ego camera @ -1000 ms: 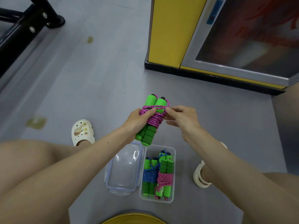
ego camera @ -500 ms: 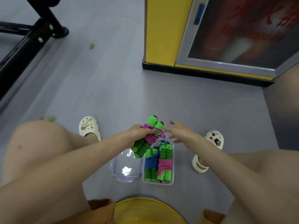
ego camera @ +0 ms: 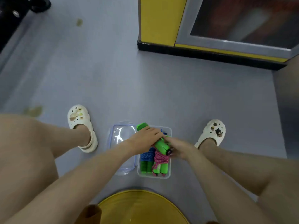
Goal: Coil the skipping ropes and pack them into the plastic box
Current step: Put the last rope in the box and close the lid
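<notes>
L hand & R hand are both gripping the green-handled rope bundle, holding it slantwise over the plastic box, above coiled ropes lying inside.

Smooth grey floor, evenly and softly lit. At 1 o'clock, a yellow cabinet on a black plinth; its grey-framed glass door shows only blurred red and dark shapes. At 11 o'clock, a black metal frame with silver bolts. Olive stains mark the floor, a small one at 11 o'clock and a larger one at 9 o'clock. At 6 o'clock, a round yellow seat.
</notes>
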### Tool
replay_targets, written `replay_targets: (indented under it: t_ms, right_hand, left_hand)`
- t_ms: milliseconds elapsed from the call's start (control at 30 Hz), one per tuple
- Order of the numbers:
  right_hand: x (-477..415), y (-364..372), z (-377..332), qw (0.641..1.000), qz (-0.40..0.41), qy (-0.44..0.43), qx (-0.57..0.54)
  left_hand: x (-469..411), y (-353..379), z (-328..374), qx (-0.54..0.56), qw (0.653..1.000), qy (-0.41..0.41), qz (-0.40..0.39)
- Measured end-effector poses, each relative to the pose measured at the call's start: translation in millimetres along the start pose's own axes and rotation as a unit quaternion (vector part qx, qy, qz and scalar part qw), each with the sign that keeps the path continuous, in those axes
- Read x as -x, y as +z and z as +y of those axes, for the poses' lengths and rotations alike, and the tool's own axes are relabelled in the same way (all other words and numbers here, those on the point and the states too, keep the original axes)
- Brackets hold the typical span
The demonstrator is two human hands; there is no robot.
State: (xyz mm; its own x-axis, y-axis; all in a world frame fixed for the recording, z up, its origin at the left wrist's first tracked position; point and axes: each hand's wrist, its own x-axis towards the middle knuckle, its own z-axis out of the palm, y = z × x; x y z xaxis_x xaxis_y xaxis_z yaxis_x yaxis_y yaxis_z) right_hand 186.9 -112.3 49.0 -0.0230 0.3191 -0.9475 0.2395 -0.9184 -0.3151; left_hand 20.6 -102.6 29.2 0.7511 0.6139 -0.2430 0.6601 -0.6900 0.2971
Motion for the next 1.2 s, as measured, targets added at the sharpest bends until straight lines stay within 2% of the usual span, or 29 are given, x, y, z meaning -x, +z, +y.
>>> replay_targets:
  t_ms: [133, 200, 267, 400, 533, 600, 733, 867, 967, 1067, 1133, 1200]
  right_hand:
    - [-26.8, -4.0, 21.8, 0.987, -0.07, 0.045, -0.135]
    - [-36.9, -1.9, 29.4, 0.982, -0.088, 0.065, -0.152]
    - [-44.3, 5.3, 36.2, 0.984, -0.084, 0.063, -0.145]
    - [-52.0, 30.4, 43.6, 0.992, 0.011, -0.025, -0.123]
    - [-59.4, 52.2, 58.5, 0.982, 0.124, -0.118, -0.076]
    - [-58.2, 60.1, 65.7, 0.974, 0.16, -0.14, -0.073]
    - [-54.7, 71.5, 69.4, 0.961, 0.202, -0.18, -0.052]
    - [-53.6, 81.3, 79.8, 0.95, 0.241, -0.183, -0.082]
    - [-55.0, 80.2, 87.3, 0.956, 0.226, -0.176, -0.064]
    - [-61.2, 75.5, 87.3, 0.97, 0.165, -0.175, -0.023]
    - [-67.1, 76.4, 88.0, 0.971, 0.13, -0.192, 0.053]
    - [-70.6, 78.1, 85.9, 0.959, 0.142, -0.205, 0.131]
  left_hand:
    - [-3.2, 25.0, -4.4, -0.03, 0.997, 0.027, 0.063]
    - [-0.5, 37.3, -7.4, -0.07, 0.991, 0.045, 0.104]
    - [3.2, 49.2, -11.5, -0.115, 0.985, 0.05, 0.114]
    - [10.2, 70.4, -16.7, -0.128, 0.988, 0.016, 0.085]
    - [15.0, 79.9, -11.6, -0.067, 0.995, -0.063, 0.032]
    - [18.0, 82.2, -7.5, -0.026, 0.996, -0.088, 0.016]
    - [23.6, 86.9, -3.8, 0.008, 0.993, -0.111, 0.033]
    - [21.3, 87.7, -3.0, -0.007, 0.996, -0.082, 0.041]
    - [19.9, 88.1, -0.9, -0.032, 0.997, -0.065, 0.007]
    - [20.5, 89.6, -3.7, -0.028, 0.994, -0.101, -0.038]
    - [21.7, 87.3, -6.1, -0.021, 0.989, -0.138, -0.048]
    - [22.6, 83.9, -7.5, -0.015, 0.987, -0.155, -0.05]
